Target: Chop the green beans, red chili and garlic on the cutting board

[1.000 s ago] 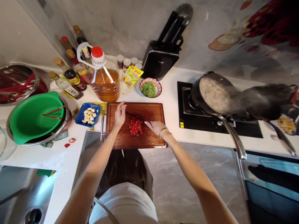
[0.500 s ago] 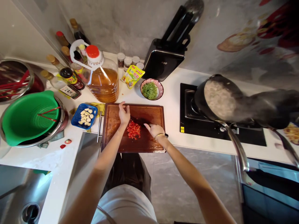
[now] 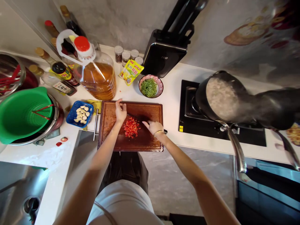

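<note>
A wooden cutting board lies at the counter's front edge, with a heap of finely chopped red pepper at its middle. My right hand is closed round the handle of a knife, whose butt shows past the wrist. The dark blade is hard to make out; it lies across the board just behind the red bits, toward my left hand. My left hand is at the blade's far end with its fingers apart. Whether its palm touches the blade I cannot tell.
Left of the board are a blue tray of garlic cloves and a green colander. Behind stand an oil jug, a bowl of green slices and a knife block. A steaming pan is on the right-hand stove.
The view has shifted slightly, so the board and jug sit a little further left. The red bits look slightly more spread out. Both hands keep much the same places at the knife.
</note>
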`<state>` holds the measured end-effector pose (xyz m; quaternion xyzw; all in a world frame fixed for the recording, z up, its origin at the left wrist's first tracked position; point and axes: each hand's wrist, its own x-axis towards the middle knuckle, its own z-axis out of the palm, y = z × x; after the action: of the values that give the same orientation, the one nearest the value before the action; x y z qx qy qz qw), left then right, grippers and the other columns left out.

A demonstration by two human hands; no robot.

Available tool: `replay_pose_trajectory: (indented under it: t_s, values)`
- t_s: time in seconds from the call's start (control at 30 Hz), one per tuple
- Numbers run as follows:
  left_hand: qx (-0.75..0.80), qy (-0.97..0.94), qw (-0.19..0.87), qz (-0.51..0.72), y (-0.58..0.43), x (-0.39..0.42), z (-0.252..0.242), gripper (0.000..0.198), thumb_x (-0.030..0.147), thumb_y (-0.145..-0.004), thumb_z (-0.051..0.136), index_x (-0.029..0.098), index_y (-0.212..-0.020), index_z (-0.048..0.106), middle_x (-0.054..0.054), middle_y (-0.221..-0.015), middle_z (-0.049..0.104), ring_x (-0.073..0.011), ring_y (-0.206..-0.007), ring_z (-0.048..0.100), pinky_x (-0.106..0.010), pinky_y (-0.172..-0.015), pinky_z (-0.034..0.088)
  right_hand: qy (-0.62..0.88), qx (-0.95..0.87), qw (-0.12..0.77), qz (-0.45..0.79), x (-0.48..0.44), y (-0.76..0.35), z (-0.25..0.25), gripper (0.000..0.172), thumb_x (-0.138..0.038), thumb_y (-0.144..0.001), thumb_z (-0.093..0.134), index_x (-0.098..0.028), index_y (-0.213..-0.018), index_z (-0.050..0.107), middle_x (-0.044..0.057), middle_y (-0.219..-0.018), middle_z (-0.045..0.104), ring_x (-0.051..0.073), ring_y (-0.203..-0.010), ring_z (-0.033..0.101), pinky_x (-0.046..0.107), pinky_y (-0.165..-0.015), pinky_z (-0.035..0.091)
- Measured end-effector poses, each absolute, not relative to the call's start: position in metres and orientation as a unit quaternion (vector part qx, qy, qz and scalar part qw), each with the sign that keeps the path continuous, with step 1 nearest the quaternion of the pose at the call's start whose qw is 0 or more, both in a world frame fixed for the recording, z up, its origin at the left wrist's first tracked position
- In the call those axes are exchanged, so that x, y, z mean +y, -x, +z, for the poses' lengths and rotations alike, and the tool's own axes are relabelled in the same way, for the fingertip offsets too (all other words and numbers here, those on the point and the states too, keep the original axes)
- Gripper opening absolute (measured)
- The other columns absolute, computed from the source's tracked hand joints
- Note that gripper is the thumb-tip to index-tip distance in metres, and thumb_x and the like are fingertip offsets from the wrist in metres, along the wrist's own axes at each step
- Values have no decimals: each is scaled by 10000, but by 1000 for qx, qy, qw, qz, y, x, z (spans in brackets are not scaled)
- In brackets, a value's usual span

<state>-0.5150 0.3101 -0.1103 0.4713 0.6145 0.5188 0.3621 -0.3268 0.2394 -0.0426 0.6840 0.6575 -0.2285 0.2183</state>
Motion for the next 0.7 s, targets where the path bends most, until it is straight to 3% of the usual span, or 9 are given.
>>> replay_pose_trajectory:
  t_s: [0.1, 0.3, 0.53, 0.7]
  values:
    - [628, -473, 345, 513, 513, 306, -105, 245, 263, -870, 513, 180, -1100, 494, 14, -736, 473, -114, -671, 477, -247, -740, 401, -685, 658, 219, -222, 233, 326, -41, 740, -665, -879, 119, -202, -1005, 682, 120, -943, 711, 235, -912, 662, 301, -768, 466]
    - [643, -420, 332, 547, 535, 275, -107, 264, 320, -884, 501, 174, -1104, 484, -20, -862, 493, -109, -740, 480, -235, -767, 399, -655, 674, 224, -258, 220, 336, -26, 842, -771, -791, 91, -214, -955, 700, 135, -931, 706, 242, -900, 658, 313, -756, 467]
    - [631, -452, 336, 534, 532, 262, -105, 260, 325, -896, 483, 176, -1110, 480, -40, -928, 520, -118, -797, 505, -254, -831, 397, -672, 665, 225, -235, 196, 345, -42, 723, -674, -873, 125, -220, -1015, 669, 117, -952, 706, 229, -904, 661, 316, -757, 464]
    - [633, -411, 356, 552, 548, 249, -92, 290, 355, -895, 489, 186, -1131, 475, -27, -903, 521, -112, -782, 508, -241, -792, 409, -653, 679, 229, -245, 199, 348, -10, 828, -770, -794, 89, -221, -970, 685, 127, -926, 706, 251, -895, 660, 335, -751, 471]
